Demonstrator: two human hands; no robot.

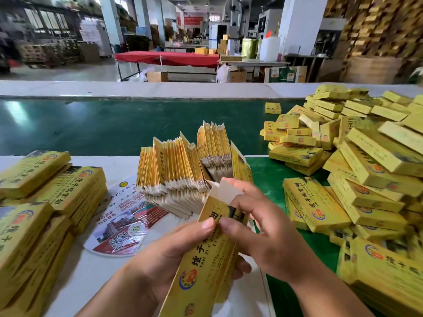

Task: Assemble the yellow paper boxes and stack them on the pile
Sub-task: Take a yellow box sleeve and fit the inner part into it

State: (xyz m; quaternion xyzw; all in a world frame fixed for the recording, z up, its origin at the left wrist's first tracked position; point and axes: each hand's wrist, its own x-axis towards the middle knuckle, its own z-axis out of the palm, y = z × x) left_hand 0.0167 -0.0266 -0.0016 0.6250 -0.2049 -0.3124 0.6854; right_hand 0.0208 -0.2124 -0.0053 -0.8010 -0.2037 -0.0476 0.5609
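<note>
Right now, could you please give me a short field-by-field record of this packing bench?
In hand: yellow box, far end flap open, white inside showing
Left hand: grips the box from the left, thumb on top
Right hand: pinches the box's upper end
Flat blanks: fanned bundle standing behind the hands
Assembled pile: heaped on the right over the green belt
Left stacks: yellow boxes stacked on the white table
Round leaflet: lying on the table
</note>
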